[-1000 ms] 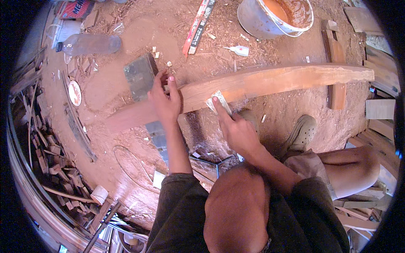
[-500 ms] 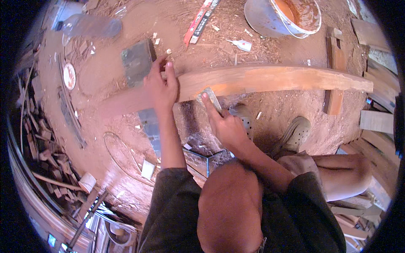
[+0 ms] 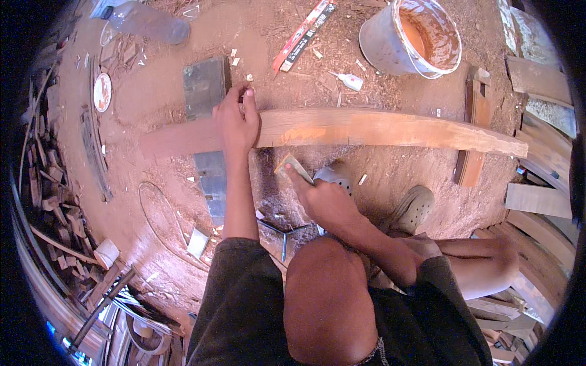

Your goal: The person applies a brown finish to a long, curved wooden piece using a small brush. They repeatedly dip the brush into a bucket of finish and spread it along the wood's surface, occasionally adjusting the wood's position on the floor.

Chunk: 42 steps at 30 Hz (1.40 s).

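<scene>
A long wooden board (image 3: 390, 129) lies crosswise in front of me, with a smeared orange filler patch (image 3: 305, 132) on its face. My left hand (image 3: 237, 125) presses across the board left of that patch, its fingers bent over the far edge. In my right hand (image 3: 329, 204) is a putty knife (image 3: 298, 168), index finger stretched along the blade. Orange filler shows on the blade's tip, which is off the board, just short of its near edge. A dark block (image 3: 206, 88) supports the board's left part; a brown wooden piece (image 3: 471, 168) lies under its right part.
Beyond the board stand a bucket (image 3: 381, 46) with orange-brown residue, a small white squeeze bottle (image 3: 350, 82) and a red-and-black long narrow package (image 3: 304, 36). A clear plastic bottle (image 3: 149, 23) lies far left. Scrap wood (image 3: 58, 213) is piled left; planks (image 3: 540, 195) lie right.
My right hand has drawn the putty knife off the board toward me and slightly left. The left hand keeps its place on the board. The whole view has shifted a little.
</scene>
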### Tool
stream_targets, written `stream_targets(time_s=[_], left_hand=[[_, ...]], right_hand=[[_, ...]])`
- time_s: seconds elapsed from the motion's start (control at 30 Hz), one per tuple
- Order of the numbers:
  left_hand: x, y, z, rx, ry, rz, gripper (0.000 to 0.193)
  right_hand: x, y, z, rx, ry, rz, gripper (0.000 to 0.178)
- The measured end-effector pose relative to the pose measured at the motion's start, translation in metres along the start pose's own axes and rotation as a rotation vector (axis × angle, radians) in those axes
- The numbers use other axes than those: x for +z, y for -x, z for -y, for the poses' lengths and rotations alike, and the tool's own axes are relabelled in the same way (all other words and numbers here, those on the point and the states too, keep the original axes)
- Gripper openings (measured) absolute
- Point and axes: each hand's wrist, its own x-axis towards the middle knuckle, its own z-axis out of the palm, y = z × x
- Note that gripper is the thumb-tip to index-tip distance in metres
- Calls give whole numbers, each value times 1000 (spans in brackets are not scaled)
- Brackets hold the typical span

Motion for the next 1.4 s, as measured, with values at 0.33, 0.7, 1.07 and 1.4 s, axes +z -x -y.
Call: stream_targets(time_s=[0.33, 0.7, 1.07, 1.4], left_hand=[[7, 3, 0, 39, 29, -24, 32], [-3, 2, -5, 36, -5, 59, 33], [0, 4, 13, 35, 48, 4, 32], [9, 3, 9, 81, -62, 3, 32]], right_hand=[[-76, -47, 17, -233, 331, 27, 29], [-104, -18, -5, 49, 411, 166, 25], [-153, 89, -76, 280, -179, -299, 45], [30, 58, -163, 450, -1261, -961, 30]])
